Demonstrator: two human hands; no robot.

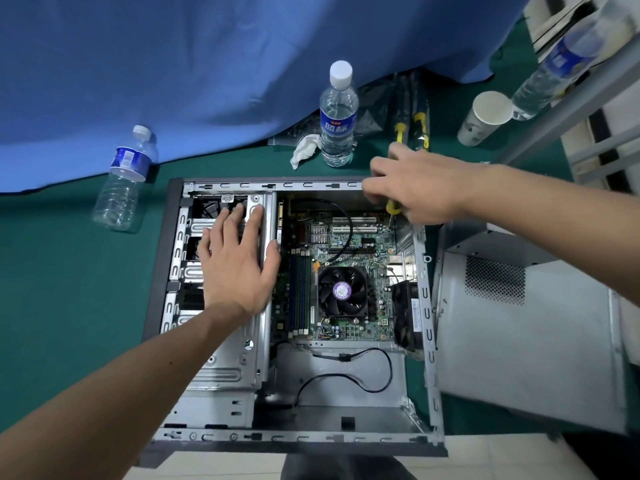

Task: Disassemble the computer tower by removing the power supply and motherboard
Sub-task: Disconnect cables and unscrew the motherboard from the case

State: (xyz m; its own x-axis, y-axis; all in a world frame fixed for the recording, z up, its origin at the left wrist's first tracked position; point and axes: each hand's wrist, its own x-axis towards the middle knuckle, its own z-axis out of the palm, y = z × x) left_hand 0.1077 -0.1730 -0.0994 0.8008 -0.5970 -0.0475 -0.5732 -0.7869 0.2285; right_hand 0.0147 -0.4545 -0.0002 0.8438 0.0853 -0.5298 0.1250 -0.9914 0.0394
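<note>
- An open computer tower (294, 306) lies on its side on a green table (69, 271).
- The motherboard (346, 271) sits inside the tower.
- The left hand (239, 268) lies flat, fingers spread, on the tower's drive cage (228, 368).
- The right hand (419, 188) grips a yellow-handled screwdriver (393, 207), its tip apparently at the motherboard's far corner.

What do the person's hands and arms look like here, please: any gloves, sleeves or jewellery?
Both arms are bare as far as the picture shows, with no sleeves in view. The left hand and the right hand wear no gloves, and no rings, watch or wristband can be seen on either.
</note>
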